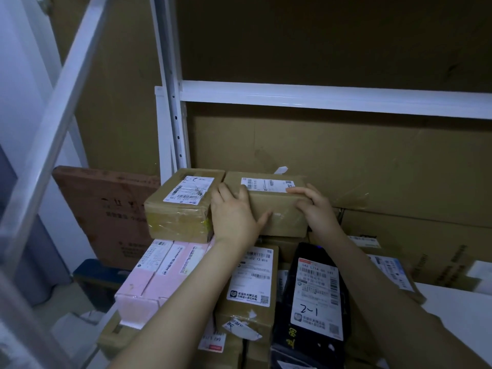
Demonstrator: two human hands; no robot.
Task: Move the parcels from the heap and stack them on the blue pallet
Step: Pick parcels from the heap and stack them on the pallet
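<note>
A brown cardboard parcel (277, 206) with a white label lies on top of the stack, in the middle of the head view. My left hand (234, 214) grips its left end, thumb on the front face. My right hand (314, 206) holds its right end, fingers over the top edge. Touching its left side sits a second brown labelled parcel (181, 206). Under them lie pink boxes (159, 275), a brown parcel with a large label (250, 283) and a black parcel marked 2-1 (316, 294). A corner of the blue pallet (90, 272) shows at the lower left.
A white metal rack frame (319, 98) and upright (173, 115) stand behind the stack, backed by large cardboard sheets (346, 161). A reddish flat carton (106, 209) leans at the left. A white sloping bar (61, 83) crosses the left side. More cartons (426, 243) lie at the right.
</note>
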